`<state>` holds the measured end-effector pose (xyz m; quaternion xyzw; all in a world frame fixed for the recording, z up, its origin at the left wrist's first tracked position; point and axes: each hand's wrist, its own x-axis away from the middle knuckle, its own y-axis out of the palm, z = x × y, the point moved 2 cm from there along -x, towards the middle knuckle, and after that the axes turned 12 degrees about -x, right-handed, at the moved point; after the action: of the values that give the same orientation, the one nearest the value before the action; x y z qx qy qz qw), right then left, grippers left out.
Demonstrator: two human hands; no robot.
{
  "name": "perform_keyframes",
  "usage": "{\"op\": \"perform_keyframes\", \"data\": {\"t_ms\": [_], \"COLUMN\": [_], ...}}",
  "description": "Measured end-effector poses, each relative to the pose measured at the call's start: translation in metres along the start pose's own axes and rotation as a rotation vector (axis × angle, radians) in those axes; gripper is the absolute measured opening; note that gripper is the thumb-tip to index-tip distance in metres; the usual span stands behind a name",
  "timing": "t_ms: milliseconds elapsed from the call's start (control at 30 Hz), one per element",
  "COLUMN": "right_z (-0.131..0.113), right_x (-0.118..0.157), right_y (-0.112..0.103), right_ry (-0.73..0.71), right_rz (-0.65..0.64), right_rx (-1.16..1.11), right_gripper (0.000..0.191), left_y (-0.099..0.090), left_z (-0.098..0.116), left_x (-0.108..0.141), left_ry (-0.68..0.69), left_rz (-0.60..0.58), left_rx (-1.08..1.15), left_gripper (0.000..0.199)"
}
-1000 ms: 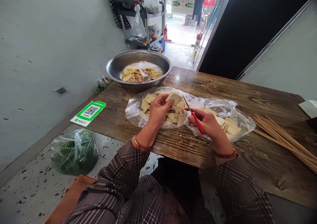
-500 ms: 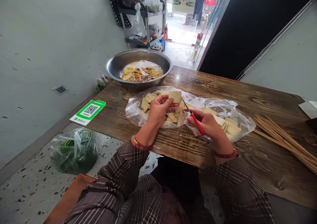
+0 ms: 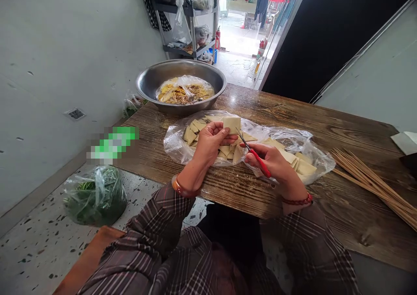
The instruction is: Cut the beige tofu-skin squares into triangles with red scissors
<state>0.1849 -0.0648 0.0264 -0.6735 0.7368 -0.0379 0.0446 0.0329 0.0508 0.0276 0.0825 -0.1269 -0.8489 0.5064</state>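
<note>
My left hand [image 3: 211,143] pinches a pale, square tofu sheet [image 3: 232,124] upright above the table. In my right hand [image 3: 272,161] is a pair of red-handled scissors [image 3: 259,158], its blades meeting the lower right edge of that sheet. Below my left hand, a clear plastic bag [image 3: 172,144] lies spread out with cut tofu pieces [image 3: 194,129], many of them triangles. To the right, partly behind my right hand, another clear bag [image 3: 322,162] holds larger uncut-looking sheets [image 3: 305,168].
A steel basin [image 3: 146,86] with bagged skewered food stands at the table's far left. Thin wooden skewers [image 3: 371,182] lie on the wooden table [image 3: 345,225] at right. A bag of greens [image 3: 96,197] sits low at left. Beyond are a shelf cart [image 3: 176,47] and a doorway.
The scissor blades have come onto the tofu sheet's lower right edge, where before they were just beside it. The view has shifted slightly.
</note>
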Motion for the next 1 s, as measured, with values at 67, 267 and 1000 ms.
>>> {"op": "perform_keyframes", "data": {"t_ms": [67, 267, 1000], "right_z": [0.000, -0.005, -0.007], "right_x": [0.000, 0.001, 0.002], "right_y": [0.000, 0.001, -0.001], "right_ry": [0.014, 0.064, 0.036], "right_rz": [0.003, -0.026, 0.027], "right_rx": [-0.025, -0.057, 0.043], "right_gripper": [0.065, 0.070, 0.060], "left_y": [0.000, 0.001, 0.001], "left_z": [0.000, -0.002, -0.001], "left_x": [0.000, -0.001, 0.001], "left_ry": [0.005, 0.000, -0.014], "left_rz": [-0.023, -0.039, -0.041], "left_rx": [0.005, -0.015, -0.014], "left_gripper": [0.038, 0.037, 0.035]}}
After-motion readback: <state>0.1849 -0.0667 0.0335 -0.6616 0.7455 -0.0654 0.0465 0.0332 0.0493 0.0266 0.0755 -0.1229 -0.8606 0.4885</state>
